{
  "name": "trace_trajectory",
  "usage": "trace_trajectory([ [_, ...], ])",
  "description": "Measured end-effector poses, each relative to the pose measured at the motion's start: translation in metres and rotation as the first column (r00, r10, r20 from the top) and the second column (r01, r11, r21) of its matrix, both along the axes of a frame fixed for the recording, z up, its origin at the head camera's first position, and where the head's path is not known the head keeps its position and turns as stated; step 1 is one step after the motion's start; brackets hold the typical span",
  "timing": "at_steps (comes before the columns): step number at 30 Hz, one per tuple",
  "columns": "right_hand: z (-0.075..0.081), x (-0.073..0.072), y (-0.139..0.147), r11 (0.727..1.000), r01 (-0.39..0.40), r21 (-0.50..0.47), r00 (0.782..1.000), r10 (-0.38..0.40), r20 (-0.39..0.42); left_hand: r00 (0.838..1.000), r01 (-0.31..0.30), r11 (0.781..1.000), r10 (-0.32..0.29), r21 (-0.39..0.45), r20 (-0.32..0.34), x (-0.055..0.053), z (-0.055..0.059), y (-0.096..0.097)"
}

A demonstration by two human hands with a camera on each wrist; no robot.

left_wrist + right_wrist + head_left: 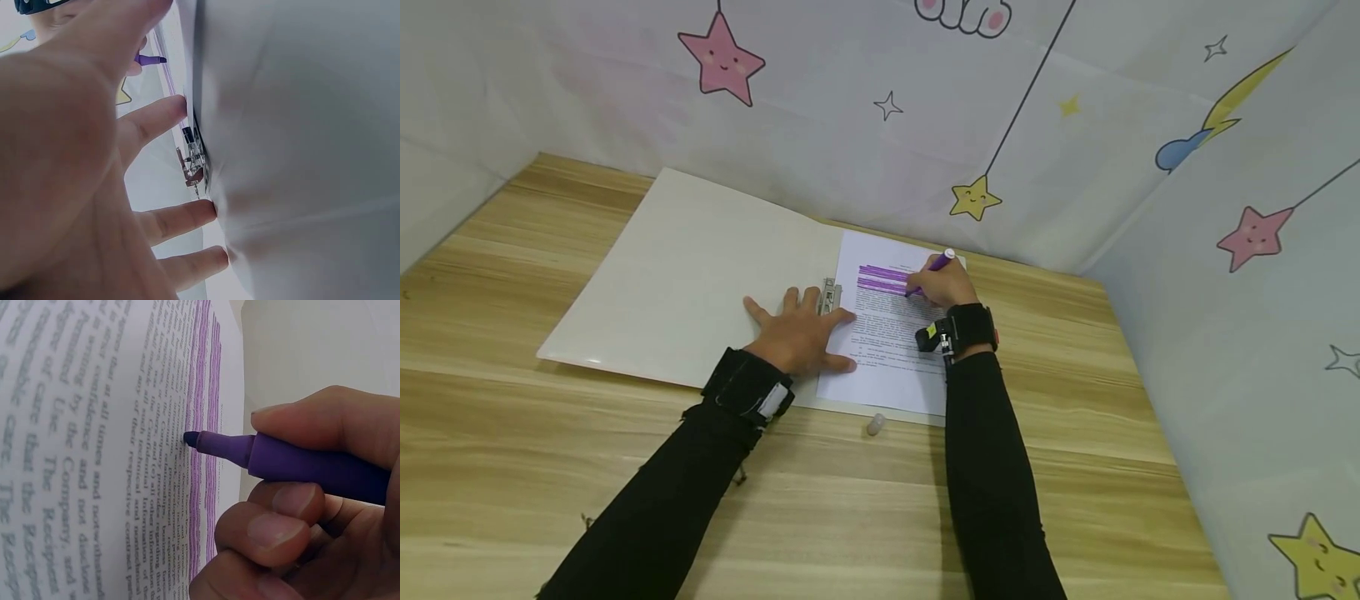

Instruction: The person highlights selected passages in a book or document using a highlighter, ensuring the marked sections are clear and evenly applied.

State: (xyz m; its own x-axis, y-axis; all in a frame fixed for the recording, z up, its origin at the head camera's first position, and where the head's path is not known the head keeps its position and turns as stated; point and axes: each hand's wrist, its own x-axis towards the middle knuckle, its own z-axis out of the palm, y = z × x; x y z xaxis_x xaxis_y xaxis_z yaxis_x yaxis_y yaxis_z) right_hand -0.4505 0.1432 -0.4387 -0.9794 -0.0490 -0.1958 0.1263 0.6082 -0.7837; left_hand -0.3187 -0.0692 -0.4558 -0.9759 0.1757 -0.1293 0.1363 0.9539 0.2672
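Note:
A purple highlighter (319,464) is pinched in my right hand (946,283), its dark chisel tip at the lines of print. The printed sheet (887,383) lies on the right side of an opened white folder (647,267). Purple bands (880,277) run across the upper lines of text. With fingers spread, my left hand (797,333) presses flat across the folder's fold, thumb and forefinger on the sheet's left edge. Between its fingers shows the folder's metal clip (192,159). The right wrist view shows the highlighter's tip just beside the marked bands.
A small pale cap (876,424) lies on the wooden table (850,500) just in front of the folder. Behind and to the right, the table meets white cloth walls (850,150) printed with stars.

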Motion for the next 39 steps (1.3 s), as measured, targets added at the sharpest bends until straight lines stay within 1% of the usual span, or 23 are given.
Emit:
trace_trajectory([
  [8,0.002,0.001,0.007,1.000,-0.002,-0.010,1.000,0.002,0.007,1.000,-0.002,1.000,0.002,0.005,-0.002,0.001,0.001,0.000],
  [17,0.004,0.000,0.011,0.998,0.058,-0.015,0.997,-0.058,0.046,1.000,0.002,1.000,-0.002,0.009,-0.003,0.001,0.000,0.000],
  [20,0.004,0.000,0.013,0.998,0.066,-0.007,0.997,-0.065,0.047,1.000,0.002,1.000,-0.002,0.010,-0.002,0.001,0.000,0.000],
  [26,0.004,-0.003,0.017,0.998,0.062,-0.004,0.996,-0.062,0.058,1.000,-0.001,1.000,0.001,0.009,0.000,0.000,-0.001,0.000],
  [34,0.007,-0.004,0.022,0.998,0.053,-0.040,0.995,-0.050,0.089,1.000,-0.003,1.000,0.003,0.007,0.002,-0.001,-0.002,0.000],
  [39,0.008,-0.005,0.025,0.998,0.053,-0.018,0.994,-0.051,0.100,1.000,-0.003,1.000,0.003,0.010,-0.004,-0.001,-0.003,0.000],
])
